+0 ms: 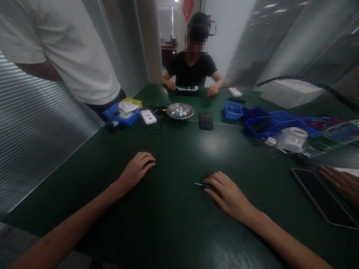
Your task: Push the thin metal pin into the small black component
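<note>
My left hand (137,169) rests palm down on the dark green table (179,224), its fingers curled loosely and lying together, with nothing visible under them. My right hand (224,190) also lies palm down, its fingers curved over a small dark tool (203,184) whose thin metal tip pokes out to the left. The two hands are about a forearm's width apart near the table's front.
A round metal dish (180,111), a white box (148,116), a dark device (205,121) and blue trays (260,123) lie mid-table. A phone (319,196) and another person's hand (340,183) are at right. One person sits opposite; another stands at left.
</note>
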`<action>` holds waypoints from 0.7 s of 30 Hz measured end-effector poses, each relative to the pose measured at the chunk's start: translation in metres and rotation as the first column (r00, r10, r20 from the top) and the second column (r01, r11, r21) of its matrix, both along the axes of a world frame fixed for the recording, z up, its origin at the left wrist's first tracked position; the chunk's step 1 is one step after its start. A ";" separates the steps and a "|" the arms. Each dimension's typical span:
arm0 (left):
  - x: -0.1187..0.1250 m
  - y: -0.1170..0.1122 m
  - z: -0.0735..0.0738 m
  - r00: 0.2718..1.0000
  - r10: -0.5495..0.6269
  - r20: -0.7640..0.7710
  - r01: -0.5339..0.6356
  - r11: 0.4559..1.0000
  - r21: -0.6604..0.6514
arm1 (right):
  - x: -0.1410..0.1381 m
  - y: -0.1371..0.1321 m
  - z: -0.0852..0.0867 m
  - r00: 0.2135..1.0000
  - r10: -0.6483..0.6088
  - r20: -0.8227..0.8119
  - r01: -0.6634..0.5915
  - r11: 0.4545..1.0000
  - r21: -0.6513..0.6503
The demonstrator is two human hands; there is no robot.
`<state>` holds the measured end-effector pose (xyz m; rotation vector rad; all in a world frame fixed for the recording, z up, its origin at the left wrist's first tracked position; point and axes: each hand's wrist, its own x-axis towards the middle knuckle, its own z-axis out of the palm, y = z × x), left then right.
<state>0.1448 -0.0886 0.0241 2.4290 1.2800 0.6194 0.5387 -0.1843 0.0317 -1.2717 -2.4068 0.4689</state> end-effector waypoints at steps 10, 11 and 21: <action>-0.065 0.038 -0.004 0.986 0.123 -0.111 -0.124 0.992 -0.001 | 0.000 0.001 -0.004 1.000 -0.003 0.007 0.003 1.000 0.000; -0.078 0.043 -0.004 0.977 0.163 -0.140 -0.165 0.986 -0.001 | 0.000 0.001 -0.005 1.000 -0.003 0.006 0.003 1.000 0.001; -0.161 0.079 -0.009 0.885 0.374 -0.276 -0.381 0.924 0.031 | 0.000 0.002 -0.005 1.000 0.002 0.002 -0.002 1.000 0.014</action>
